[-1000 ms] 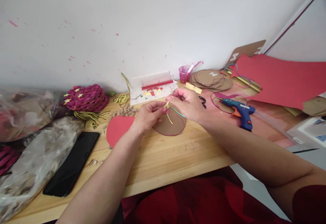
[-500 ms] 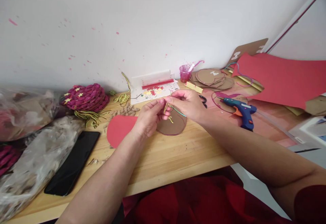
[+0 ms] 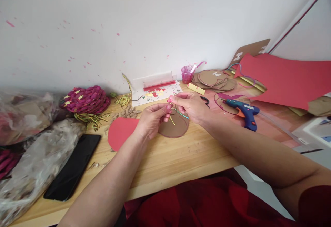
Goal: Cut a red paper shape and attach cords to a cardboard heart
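My left hand (image 3: 156,116) and my right hand (image 3: 187,105) meet over a round brown cardboard cutout (image 3: 172,130). Both are closed in a pinch on a thin yellow-green string (image 3: 172,120), whose loose end hangs below the left fingers. Part of the string is hidden by the fingertips. A thin turquoise strand (image 3: 182,112) curves over the cardboard beside the right hand. Left of the cutout lies a red rounded paper piece (image 3: 121,133), partly behind my left wrist. Black-handled scissors (image 3: 205,100) show just beyond the right hand.
A blue glue gun (image 3: 245,113) rests at the right near red sheets (image 3: 287,79). Stacked cardboard cutouts (image 3: 212,79) and a pink-stained cup (image 3: 186,74) stand by the wall. Star confetti (image 3: 156,92), peanut shells (image 3: 124,113), purple shell-covered pieces (image 3: 88,99), a phone (image 3: 73,166) and plastic bags (image 3: 46,154) lie leftward.
The string between my hands has shifted: its upright loop no longer shows, and its tail hangs clearer below the left fingers. The right fingers have bent further downward.
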The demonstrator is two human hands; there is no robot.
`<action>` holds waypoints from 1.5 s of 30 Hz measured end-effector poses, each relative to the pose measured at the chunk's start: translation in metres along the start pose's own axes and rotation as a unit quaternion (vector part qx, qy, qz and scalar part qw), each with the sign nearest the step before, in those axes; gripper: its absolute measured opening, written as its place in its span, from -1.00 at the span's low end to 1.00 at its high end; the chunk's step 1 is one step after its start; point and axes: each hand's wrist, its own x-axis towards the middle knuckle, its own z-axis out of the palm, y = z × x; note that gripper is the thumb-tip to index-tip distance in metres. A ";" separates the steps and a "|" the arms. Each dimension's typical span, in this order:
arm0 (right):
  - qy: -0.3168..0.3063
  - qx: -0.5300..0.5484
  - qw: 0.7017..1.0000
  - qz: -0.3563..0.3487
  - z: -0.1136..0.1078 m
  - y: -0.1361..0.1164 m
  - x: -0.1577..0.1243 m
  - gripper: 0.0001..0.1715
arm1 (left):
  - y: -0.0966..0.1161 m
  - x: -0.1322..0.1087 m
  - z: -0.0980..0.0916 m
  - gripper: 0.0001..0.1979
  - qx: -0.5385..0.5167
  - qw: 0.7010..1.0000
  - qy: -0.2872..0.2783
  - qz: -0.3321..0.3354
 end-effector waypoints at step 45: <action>-0.043 -0.023 0.997 -0.052 -0.004 0.006 0.004 -0.80 | 0.000 0.001 -0.004 -0.74 -0.018 0.997 -0.060 -0.036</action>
